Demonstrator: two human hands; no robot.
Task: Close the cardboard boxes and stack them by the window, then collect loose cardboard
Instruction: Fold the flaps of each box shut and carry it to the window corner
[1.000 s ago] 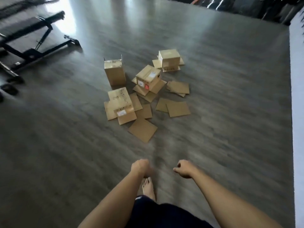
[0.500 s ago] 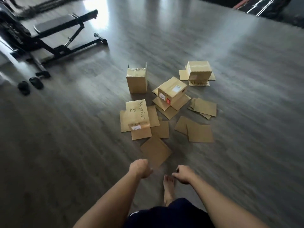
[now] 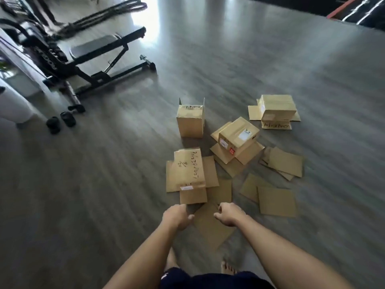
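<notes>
Brown cardboard boxes lie in a group on the grey floor ahead of me. An upright box (image 3: pixel 190 120) stands with two flaps up. A box with handwriting (image 3: pixel 188 172) lies with its flaps spread flat. A labelled box (image 3: pixel 238 134) sits tilted on flat cardboard, and another box (image 3: pixel 278 108) rests at the far right on spread flaps. Loose cardboard sheets (image 3: pixel 276 201) lie around them, one sheet (image 3: pixel 212 228) just under my hands. My left hand (image 3: pixel 177 216) and my right hand (image 3: pixel 228 213) hang in front of me with loosely curled fingers, holding nothing.
A black weight bench (image 3: pixel 100 51) stands at the left with small dumbbells (image 3: pixel 61 120) on the floor beside it and thick ropes (image 3: pixel 104 11) behind. My bare feet (image 3: pixel 228 268) show at the bottom. Bare floor stretches to the right and far side.
I have walked closer to the boxes, which now sit nearer and larger in view. The view has turned, bringing the bench further in. Both hands stay loosely curled and hold nothing.
</notes>
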